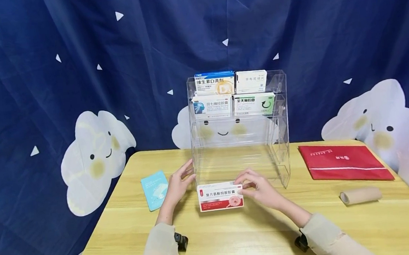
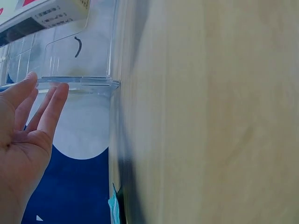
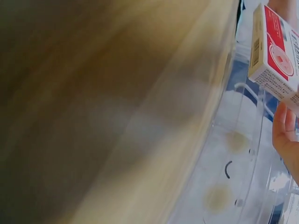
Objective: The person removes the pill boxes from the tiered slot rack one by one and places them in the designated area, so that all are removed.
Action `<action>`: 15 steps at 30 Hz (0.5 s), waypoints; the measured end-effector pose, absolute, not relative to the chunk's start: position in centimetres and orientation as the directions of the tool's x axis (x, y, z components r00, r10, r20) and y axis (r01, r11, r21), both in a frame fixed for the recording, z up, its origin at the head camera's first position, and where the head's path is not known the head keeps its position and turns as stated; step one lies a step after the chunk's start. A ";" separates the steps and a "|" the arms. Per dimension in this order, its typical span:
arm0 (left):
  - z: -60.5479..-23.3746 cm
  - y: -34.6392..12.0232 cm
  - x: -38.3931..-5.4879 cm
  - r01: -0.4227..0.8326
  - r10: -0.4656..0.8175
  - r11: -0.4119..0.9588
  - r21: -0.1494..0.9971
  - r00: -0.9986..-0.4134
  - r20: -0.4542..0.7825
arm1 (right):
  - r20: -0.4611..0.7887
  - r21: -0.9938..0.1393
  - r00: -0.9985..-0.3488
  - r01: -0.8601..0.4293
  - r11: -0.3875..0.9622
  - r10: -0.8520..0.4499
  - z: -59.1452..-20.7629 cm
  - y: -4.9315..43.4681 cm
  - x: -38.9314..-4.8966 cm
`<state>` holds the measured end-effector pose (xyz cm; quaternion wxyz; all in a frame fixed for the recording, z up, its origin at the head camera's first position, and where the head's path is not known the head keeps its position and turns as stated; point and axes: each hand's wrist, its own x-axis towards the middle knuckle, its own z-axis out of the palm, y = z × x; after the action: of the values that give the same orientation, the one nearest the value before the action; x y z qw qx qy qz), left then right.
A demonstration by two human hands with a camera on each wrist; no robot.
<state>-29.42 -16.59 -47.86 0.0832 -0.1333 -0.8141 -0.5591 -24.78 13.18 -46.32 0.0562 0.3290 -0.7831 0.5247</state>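
Wooden surface (image 1: pixel 238 234), blue curtain (image 1: pixel 164 32) behind; right grip (image 1: pixel 259 189) pinches the red-white box (image 1: pixel 217 199), left grip (image 1: pixel 177 186) loosely spread, empty, beside the clear rack (image 1: pixel 234 143). I'd keep the box level.

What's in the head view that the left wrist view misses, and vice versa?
Only head: the red pouch, the cardboard tube, the right hand pinching the white-and-red box, and four boxes on the upper tiers.

Only left wrist: the left hand's palm side and a printed narrow side of the white-and-red box.

Both: left hand, white-and-red box (partly cropped in left wrist), clear rack, light-blue booklet, wooden table, dark-blue curtain.
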 end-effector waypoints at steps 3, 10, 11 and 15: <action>-47.7 -16.6 -29.5 0.316 0.127 0.344 0.884 -0.949 0.289 | 0.375 -0.810 -0.807 -0.525 0.262 -0.457 -46.5 13.1 -24.8; -47.8 -16.6 -29.5 0.301 0.118 0.334 0.893 -0.953 0.278 | 0.322 -0.803 -0.816 -0.504 0.319 -0.480 -47.1 12.8 -24.9; -47.8 -16.6 -29.5 0.297 0.115 0.332 0.895 -0.955 0.275 | 0.316 -0.803 -0.818 -0.500 0.324 -0.480 -47.1 12.7 -24.9; -47.6 -16.5 -29.3 0.292 0.115 0.328 0.898 -0.956 0.269 | 0.282 -0.803 -0.833 -0.476 0.358 -0.476 -47.3 12.3 -24.9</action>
<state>-29.26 -16.46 -47.57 0.0783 -0.1255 -0.8110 -0.5660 -24.95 12.34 -47.35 0.0004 0.2888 -0.8240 0.4874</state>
